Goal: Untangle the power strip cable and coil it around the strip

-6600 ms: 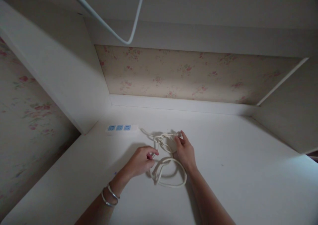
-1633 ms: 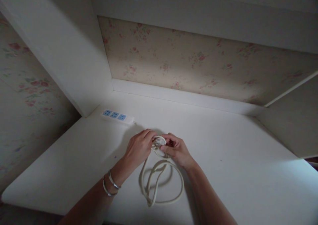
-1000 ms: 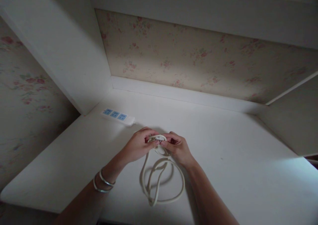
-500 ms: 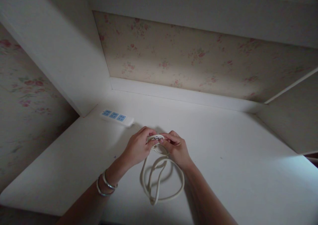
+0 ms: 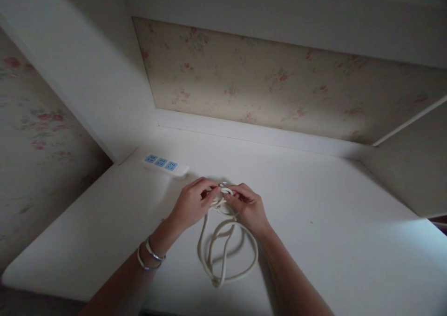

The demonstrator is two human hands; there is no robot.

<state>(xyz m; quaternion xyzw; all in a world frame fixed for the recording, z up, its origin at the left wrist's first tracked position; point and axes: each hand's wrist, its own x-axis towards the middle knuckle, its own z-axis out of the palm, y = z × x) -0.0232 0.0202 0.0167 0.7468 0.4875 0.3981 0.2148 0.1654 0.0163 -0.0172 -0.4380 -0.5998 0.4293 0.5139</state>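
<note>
A cream power cord [image 5: 223, 248] lies in loose loops on the white desk [image 5: 331, 241]. Its far end is bunched between my two hands. My left hand [image 5: 191, 205], two silver bangles on the wrist, pinches the bunched cord from the left with fingers curled. From the right, my right hand [image 5: 246, 207] pinches the same bunch, fingertips meeting the left hand's. The cord runs back to a white power strip [image 5: 165, 165] with blue sockets, lying at the far left of the desk.
A white side panel [image 5: 87, 74] rises at the left and a floral wallpapered back wall [image 5: 265, 81] stands behind the desk. A shelf [image 5: 279, 13] hangs overhead. Another white panel [image 5: 412, 167] closes the right side. The desk's front edge runs at the lower left.
Over the last second both hands stayed at the cord's bunched end, shifting their fingers slightly. Since 6.6 s ago the hands came together and the loose loops were gathered toward me.
</note>
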